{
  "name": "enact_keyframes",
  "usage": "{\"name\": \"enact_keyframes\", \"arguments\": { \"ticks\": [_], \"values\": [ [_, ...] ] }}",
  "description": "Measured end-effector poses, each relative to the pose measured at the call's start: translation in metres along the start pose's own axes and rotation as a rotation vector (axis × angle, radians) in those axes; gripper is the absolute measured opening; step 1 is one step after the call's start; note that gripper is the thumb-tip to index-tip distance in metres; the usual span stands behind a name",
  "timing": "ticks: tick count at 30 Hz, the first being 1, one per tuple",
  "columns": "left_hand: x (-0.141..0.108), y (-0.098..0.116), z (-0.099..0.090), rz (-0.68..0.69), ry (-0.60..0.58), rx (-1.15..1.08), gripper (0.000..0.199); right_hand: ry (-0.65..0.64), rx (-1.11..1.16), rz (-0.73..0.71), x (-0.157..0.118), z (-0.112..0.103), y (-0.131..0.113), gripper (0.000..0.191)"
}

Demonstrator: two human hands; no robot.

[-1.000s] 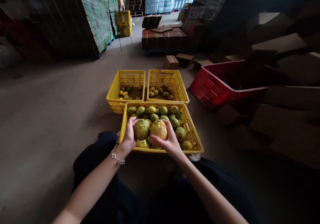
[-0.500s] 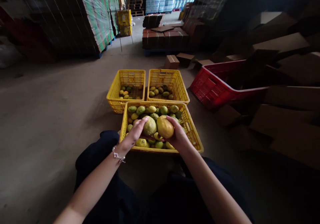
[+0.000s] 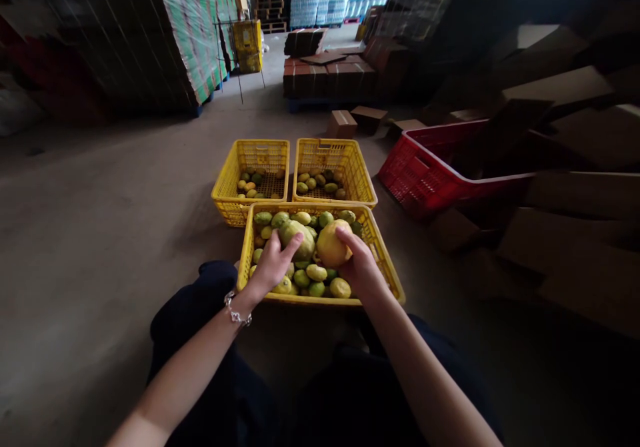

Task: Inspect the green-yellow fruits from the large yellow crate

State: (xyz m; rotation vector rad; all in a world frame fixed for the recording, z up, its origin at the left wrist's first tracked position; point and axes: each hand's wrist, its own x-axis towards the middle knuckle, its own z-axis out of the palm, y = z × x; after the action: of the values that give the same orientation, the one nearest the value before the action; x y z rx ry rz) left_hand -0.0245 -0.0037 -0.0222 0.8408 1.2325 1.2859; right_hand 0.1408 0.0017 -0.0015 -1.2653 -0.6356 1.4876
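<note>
My left hand [image 3: 274, 260] is wrapped round a large green fruit [image 3: 299, 240], thumb on top. A large yellow fruit [image 3: 332, 244] is in my right hand [image 3: 361, 264], close beside the green one. Both hands are over the near yellow crate [image 3: 387, 264], which holds many smaller green and yellow fruits [image 3: 317, 272]. Behind it stand a back left yellow crate [image 3: 225, 175] and a back right yellow crate [image 3: 365, 175], each with several fruits at the bottom. The undersides of the two held fruits are hidden.
A red crate [image 3: 420, 170] stands on the right beside flattened and open cardboard boxes [image 3: 560, 94]. Small boxes [image 3: 342, 124] lie behind the yellow crates. Further back are stacked cardboard [image 3: 327, 77], a wrapped pallet load [image 3: 193, 34] and a yellow box [image 3: 247, 46].
Both held fruits have been turned in my hands and raised slightly away from me. My left thumb now lies across the green fruit, and more small fruits show below.
</note>
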Motion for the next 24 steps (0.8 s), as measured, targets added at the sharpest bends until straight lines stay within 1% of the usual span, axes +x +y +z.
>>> {"name": "enact_keyframes", "arguments": {
  "ticks": [2,3,6,8,10,12,13,15,18,21,24],
  "values": [
    [-0.002,0.002,0.0,0.164,0.021,0.23,0.055,0.065,-0.098,-0.243,0.001,-0.003,0.002,0.045],
    [-0.004,0.003,0.0,0.245,0.022,0.309,0.059,0.092,-0.158,-0.365,0.001,-0.004,0.003,0.05],
    [-0.006,0.005,0.001,0.458,-0.01,0.402,0.061,0.122,-0.369,-0.686,0.003,-0.006,0.006,0.062],
    [-0.007,0.006,0.001,0.58,-0.037,0.445,0.06,0.162,-0.516,-0.93,0.005,-0.007,0.007,0.063],
    [-0.006,0.005,-0.001,0.692,-0.04,0.507,0.058,0.209,-0.646,-1.194,0.006,-0.008,0.007,0.059],
    [-0.006,0.005,-0.004,0.812,-0.037,0.571,0.058,0.214,-0.734,-1.386,0.006,-0.009,0.006,0.058],
    [-0.006,0.005,-0.006,0.868,-0.041,0.595,0.058,0.202,-0.768,-1.44,0.005,-0.009,0.005,0.06],
    [-0.006,0.006,-0.008,0.939,-0.059,0.618,0.059,0.167,-0.817,-1.497,0.004,-0.01,0.004,0.064],
    [-0.007,0.007,-0.01,0.948,-0.075,0.608,0.06,0.129,-0.85,-1.529,0.003,-0.011,0.005,0.067],
    [-0.007,0.007,-0.01,0.935,-0.083,0.595,0.06,0.133,-0.843,-1.539,0.003,-0.012,0.007,0.067],
    [-0.006,0.006,-0.009,0.953,-0.083,0.584,0.06,0.136,-0.825,-1.543,0.003,-0.012,0.008,0.066]
  ]
}}
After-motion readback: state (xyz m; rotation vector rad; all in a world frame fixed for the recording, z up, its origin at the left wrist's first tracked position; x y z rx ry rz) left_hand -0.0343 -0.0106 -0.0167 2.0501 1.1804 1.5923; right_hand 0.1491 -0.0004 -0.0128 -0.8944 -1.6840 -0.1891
